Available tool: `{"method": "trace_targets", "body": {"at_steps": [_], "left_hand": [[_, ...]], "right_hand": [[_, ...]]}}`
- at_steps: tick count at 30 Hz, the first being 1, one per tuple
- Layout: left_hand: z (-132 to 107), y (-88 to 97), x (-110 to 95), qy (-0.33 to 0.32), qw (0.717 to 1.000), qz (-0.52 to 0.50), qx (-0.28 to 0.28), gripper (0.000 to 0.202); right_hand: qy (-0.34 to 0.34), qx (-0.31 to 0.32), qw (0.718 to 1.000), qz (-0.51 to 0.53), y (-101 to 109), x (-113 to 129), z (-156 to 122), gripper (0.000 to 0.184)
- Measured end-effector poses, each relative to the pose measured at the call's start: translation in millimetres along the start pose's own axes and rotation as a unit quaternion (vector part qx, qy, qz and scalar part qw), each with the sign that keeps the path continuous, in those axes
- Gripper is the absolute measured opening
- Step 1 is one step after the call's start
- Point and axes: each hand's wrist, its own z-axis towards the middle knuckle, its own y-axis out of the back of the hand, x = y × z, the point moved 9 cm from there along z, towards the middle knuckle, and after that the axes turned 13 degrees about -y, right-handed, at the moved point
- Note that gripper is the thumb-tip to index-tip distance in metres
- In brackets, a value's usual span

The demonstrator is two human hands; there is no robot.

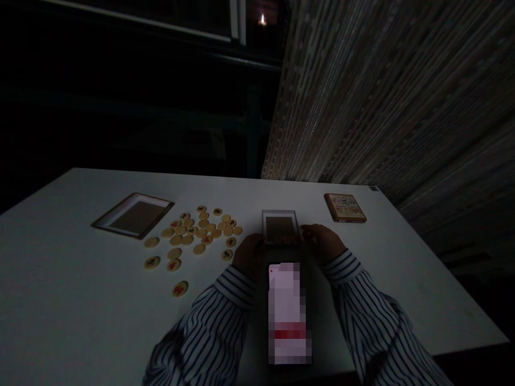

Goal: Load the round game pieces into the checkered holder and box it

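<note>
A small shallow box tray (280,213) with pale walls and a dark bottom sits between my hands. My left hand (247,253) is closed at its near left corner. At its right side, the fingers of my right hand (323,241) pinch the edge. Faint round shapes show along the tray's near side, too dim to make out. Left of my left hand, many round wooden Chinese chess pieces (187,239) lie loose, some with red or black characters and some blank side up. Just below the tray, between my forearms, lies a phone (287,305) with a lit, blurred screen.
A larger open box lid or tray (156,201) with a brown inside lies at the left of the white table (100,300). A flat printed box (346,207) lies at the back right. Behind the table hangs a striped curtain (341,96). The room is dark.
</note>
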Motion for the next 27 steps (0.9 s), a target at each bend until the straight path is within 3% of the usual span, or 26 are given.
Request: {"method": "trace_targets", "body": {"at_steps": [6, 19, 27], "left_hand": [[-3.3, -4.0, -4.1, -0.062, 0.997, 0.05, 0.013, 0.023], [-4.5, -5.6, -7.0, -0.061, 0.994, 0.07, 0.051, 0.025], [-4.1, -6.2, -5.4, -0.047, 0.995, 0.067, 0.063, 0.026]], "right_hand": [[-0.04, 0.006, 0.997, 0.068, -18.7, -15.5, -13.1, 0.036], [-0.027, 0.054, 0.994, 0.093, -40.2, -16.2, -13.9, 0.042], [-0.037, 0.052, 0.995, 0.08, -39.1, -16.1, -13.1, 0.041]]}}
